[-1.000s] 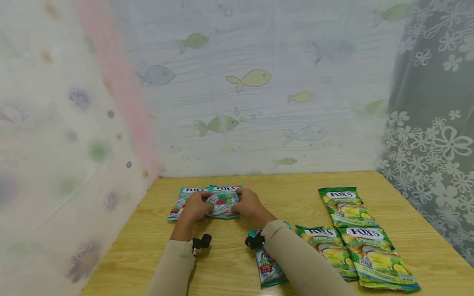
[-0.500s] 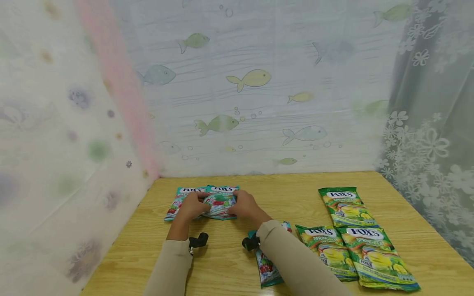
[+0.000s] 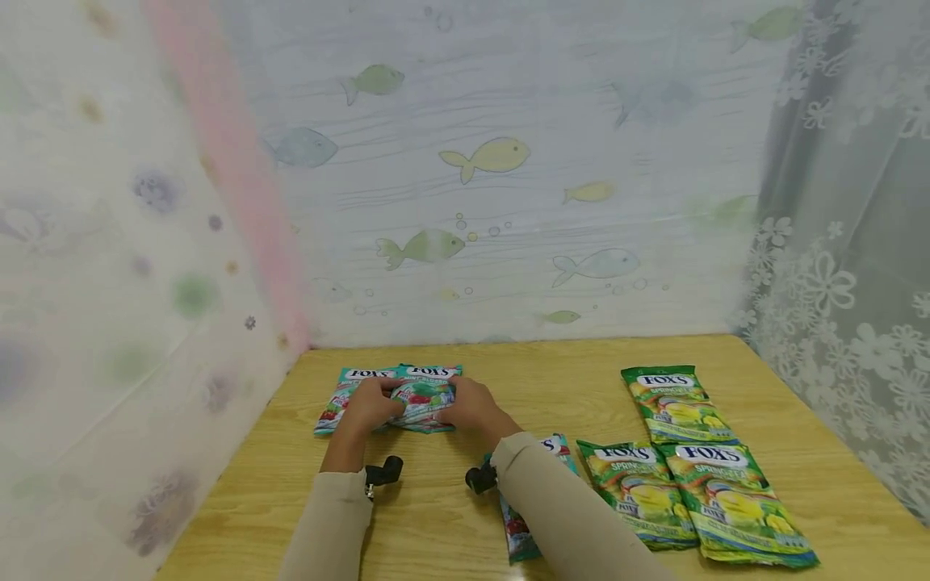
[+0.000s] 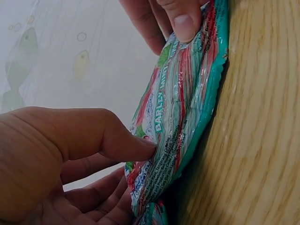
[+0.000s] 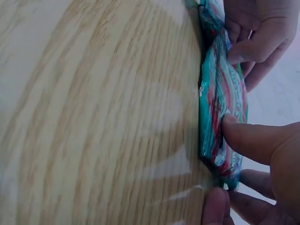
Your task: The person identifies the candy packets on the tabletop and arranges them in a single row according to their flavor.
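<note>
A teal candy bag [image 3: 424, 401] with a mint label lies at the back left of the table, held at both sides. My left hand [image 3: 369, 406] grips its left side, the thumb [image 4: 133, 146] pressing on the front and the fingers partly hidden behind. On the other side my right hand [image 3: 474, 409] holds it, thumb on the front in the right wrist view. The bag's lower edge is at the tabletop. A second teal bag [image 3: 336, 405] lies at its left, partly covered by my left hand. Under my right forearm lies a third teal bag [image 3: 519, 534], mostly hidden.
On the right, three green and yellow candy bags lie on the wooden table [image 3: 436, 516]: one behind [image 3: 679, 403], one in front at left [image 3: 643, 492] and one at right [image 3: 741, 504]. A fish-patterned curtain [image 3: 508, 266] hangs at the table's back edge.
Both hands have slid a little to the left with the teal bag between them. The teal bag beside it has shifted left too. The green bags stay in place.
</note>
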Available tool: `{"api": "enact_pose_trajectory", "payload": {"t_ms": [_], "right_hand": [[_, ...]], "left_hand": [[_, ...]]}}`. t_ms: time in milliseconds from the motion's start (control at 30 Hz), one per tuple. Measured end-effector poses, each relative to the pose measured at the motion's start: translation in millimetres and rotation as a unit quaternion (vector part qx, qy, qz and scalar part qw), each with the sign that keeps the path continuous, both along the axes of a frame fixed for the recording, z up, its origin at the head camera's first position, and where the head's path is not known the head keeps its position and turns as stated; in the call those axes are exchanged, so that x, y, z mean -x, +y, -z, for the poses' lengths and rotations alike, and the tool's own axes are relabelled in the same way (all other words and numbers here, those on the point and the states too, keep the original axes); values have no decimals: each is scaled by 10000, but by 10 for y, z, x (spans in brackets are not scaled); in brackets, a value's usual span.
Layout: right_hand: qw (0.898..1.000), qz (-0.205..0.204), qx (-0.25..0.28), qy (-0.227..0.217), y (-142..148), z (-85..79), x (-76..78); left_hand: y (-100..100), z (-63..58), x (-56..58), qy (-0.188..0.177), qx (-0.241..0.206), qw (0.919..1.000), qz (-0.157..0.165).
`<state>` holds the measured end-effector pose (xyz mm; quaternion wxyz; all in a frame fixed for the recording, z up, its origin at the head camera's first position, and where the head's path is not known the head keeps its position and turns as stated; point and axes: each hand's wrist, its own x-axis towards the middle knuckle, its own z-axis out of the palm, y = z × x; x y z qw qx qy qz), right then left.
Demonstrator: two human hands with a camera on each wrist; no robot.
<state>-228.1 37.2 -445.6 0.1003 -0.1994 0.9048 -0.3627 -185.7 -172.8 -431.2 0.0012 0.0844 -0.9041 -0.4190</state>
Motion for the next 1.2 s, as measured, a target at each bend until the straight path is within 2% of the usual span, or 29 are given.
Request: {"api": "enact_pose_trajectory", "payload": {"t_ms": [233,467,833,1000,1200], "right_hand": [[9995,18,-241,193,-60,-19,-46],[9996,-38,-270,95,-55,-28,-44],[9998,-141,-168,-32,-22,-22,-37],[9992,-211,-320,113,-25,38,6],[9994,-174,-301,26,-51,46,2]], "left_hand": [[-82,12,-31,16,-105,9999,-8],[-121,28,-34,-29,-84,10000,-37],[-123,28,-13,-25,265,9995,139],[-131,41,-28,-37,295,9995,100],[-156,45,-37,-1,136,9999,107]]}}
